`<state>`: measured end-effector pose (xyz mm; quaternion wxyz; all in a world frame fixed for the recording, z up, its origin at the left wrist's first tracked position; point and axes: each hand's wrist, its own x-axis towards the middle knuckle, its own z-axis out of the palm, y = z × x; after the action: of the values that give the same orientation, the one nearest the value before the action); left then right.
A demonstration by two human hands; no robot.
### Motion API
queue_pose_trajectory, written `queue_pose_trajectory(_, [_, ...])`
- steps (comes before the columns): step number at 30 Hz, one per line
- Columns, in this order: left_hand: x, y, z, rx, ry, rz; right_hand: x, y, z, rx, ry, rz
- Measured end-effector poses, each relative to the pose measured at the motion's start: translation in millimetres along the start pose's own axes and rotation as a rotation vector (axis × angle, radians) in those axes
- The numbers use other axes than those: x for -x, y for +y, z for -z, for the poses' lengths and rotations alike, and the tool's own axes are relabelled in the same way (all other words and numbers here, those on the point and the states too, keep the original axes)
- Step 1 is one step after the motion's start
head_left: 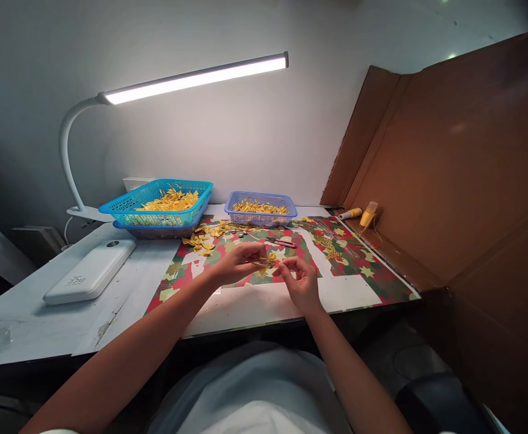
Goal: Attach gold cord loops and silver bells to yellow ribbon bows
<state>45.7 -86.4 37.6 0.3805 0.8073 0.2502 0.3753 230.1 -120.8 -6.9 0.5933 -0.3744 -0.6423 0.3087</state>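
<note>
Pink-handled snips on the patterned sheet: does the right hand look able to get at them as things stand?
Probably yes: the snips lie just beyond the right hand, with nothing seen on top of them, though that hand is up close to the gold piece in the left hand.

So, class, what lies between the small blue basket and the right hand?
In the head view, pink-handled snips lie on the patterned sheet between the small blue basket and the right hand.
</note>
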Motion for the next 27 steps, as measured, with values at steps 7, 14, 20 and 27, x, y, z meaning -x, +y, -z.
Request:
queue_pose_trajectory(7, [-0.7, 0.9, -0.2, 0.068, 0.003, 0.017, -1.5, 0.0, 0.3, -0.052, -0.027, -0.048])
queue_pose_trajectory(14, [-1.2, -0.2, 0.0, 0.121, -0.019, 0.036, -1.9, 1.8, -0.7, -0.107, -0.064, -0.076])
queue_pose_trajectory(20, [-1.9, -1.2, -0.7, 0.16, -0.029, 0.062, -3.5, -0.3, -1.1, -0.166, -0.089, -0.116])
queue_pose_trajectory(27, [-1.8, -1.7, -1.8, 0.274, -0.016, 0.137, -5.9, 2.5, -0.9, -0.285, -0.129, -0.179])
